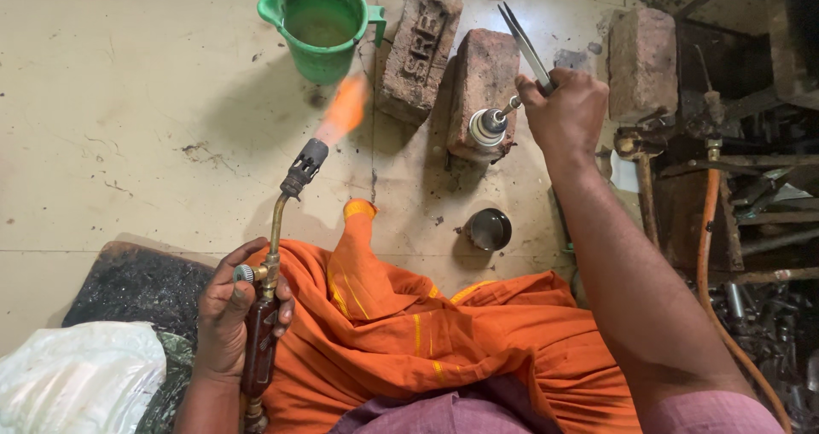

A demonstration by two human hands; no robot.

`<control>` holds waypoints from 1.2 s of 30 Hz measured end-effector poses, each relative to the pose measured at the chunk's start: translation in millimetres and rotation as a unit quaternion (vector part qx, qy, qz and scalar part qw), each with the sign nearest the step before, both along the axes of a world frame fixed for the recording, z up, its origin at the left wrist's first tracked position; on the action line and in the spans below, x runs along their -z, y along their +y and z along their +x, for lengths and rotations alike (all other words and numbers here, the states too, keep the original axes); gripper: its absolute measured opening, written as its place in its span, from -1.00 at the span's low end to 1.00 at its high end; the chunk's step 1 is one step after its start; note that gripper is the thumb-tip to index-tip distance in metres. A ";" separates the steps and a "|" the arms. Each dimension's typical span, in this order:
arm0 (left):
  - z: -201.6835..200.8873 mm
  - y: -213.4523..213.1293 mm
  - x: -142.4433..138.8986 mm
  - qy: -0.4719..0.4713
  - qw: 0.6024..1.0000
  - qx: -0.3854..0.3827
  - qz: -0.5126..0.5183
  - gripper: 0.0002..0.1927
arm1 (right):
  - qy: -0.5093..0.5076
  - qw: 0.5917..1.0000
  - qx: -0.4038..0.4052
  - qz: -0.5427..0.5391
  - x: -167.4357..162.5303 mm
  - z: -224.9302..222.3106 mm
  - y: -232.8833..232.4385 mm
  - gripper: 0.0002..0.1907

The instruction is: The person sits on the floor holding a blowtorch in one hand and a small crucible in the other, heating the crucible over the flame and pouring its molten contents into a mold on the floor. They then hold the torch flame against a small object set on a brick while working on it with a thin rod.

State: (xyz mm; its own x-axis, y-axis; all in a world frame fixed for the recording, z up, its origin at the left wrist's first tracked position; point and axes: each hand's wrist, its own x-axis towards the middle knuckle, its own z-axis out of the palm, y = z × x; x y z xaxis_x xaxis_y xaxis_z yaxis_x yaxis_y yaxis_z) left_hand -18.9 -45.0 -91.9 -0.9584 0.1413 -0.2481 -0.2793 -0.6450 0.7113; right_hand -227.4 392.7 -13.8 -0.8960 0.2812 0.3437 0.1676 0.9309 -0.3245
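Fingers of my left hand [229, 315] wrap tight around the lit torch [271, 263]. My right hand [563, 114] pinches tweezers [525, 46] above a brick [482, 80].

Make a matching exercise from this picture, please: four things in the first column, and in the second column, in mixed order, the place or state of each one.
Things:
1. gas torch
2. tweezers
3. green jug
4. small metal cup

Place or state:
A. stands on the floor near the top, with liquid inside
B. held in the left hand, with an orange flame at the tip
C. stands on the floor beside the orange cloth
D. held in the right hand, pointing up beside the bricks

Pairs: 1-B, 2-D, 3-A, 4-C
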 end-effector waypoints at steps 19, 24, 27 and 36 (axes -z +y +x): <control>-1.3 -2.6 -1.9 0.001 1.000 0.001 0.007 -0.17 | -0.062 0.997 0.021 -0.028 -4.8 -12.6 1.8 -0.82; -0.6 -2.6 -1.0 -0.001 1.000 0.001 0.007 -0.17 | -0.066 0.991 -0.082 0.087 -15.4 -11.5 3.7 -0.79; -0.9 -2.5 -1.3 0.002 1.000 0.002 0.015 -0.18 | -0.107 0.987 -0.072 0.096 -19.5 -12.6 0.5 -0.76; 1.3 -2.7 0.4 0.000 1.000 0.003 0.018 -0.18 | -0.111 0.986 -0.080 0.091 -28.2 -6.8 3.5 -0.75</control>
